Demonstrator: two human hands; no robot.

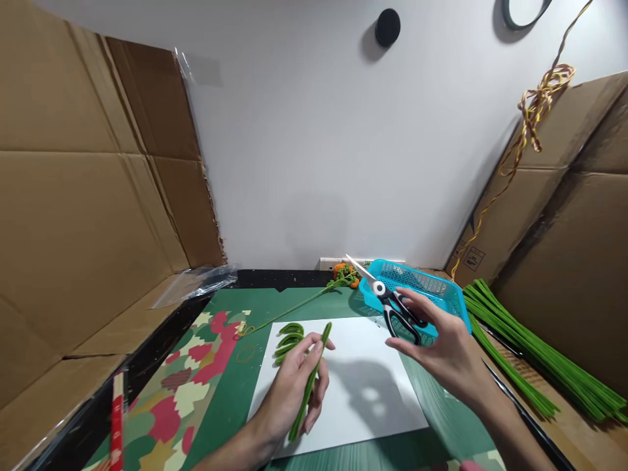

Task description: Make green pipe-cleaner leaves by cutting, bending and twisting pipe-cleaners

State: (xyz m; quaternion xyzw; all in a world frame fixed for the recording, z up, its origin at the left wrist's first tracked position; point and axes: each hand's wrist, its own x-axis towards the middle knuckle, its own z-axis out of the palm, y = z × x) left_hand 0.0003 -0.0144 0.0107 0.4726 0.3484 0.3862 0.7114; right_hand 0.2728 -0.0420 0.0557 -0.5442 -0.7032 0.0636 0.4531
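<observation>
My left hand (307, 376) is closed round a short green fuzzy stem (310, 386), held slanting over a white sheet (366, 405). Scissors (387, 297) with black and white handles point up and left at my right hand (434, 340). The thumb and fingers of that hand are on either side of the handles, and the blades look closed. Several curled green pieces (290, 341) lie on the sheet's upper left, just beyond my left hand.
A blue basket (454, 297) sits behind my right hand. Long green stems (544, 353) lie at the right, beside black tweezers (532, 425). An orange flower (346, 275) with a thin stem lies at the back. Cardboard (88, 196) stands at the left.
</observation>
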